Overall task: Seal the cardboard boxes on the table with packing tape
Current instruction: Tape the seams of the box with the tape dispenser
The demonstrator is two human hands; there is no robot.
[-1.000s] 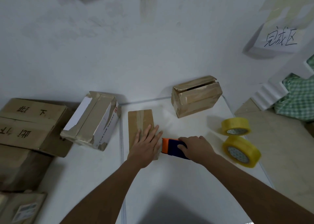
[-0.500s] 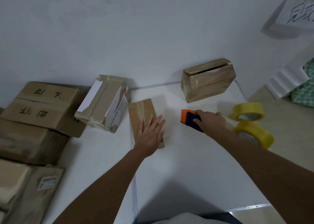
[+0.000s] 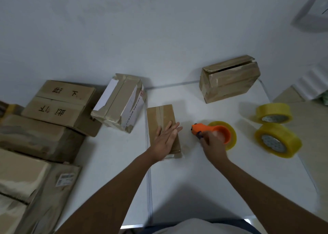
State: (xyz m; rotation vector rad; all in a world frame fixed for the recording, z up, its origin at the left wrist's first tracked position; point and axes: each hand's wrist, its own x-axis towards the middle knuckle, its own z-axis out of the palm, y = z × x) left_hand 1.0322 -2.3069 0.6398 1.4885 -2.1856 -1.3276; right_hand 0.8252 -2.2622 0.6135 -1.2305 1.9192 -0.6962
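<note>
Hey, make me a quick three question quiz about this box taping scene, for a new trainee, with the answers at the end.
1. True or false: the left hand lies flat on the small box.
2. What does the right hand hold? A) scissors B) the orange dispenser C) a marker
3. How many loose tape rolls lie right of the dispenser?

Key: 1 true. 2 B. 3 two, one nearer the person than the other.
</note>
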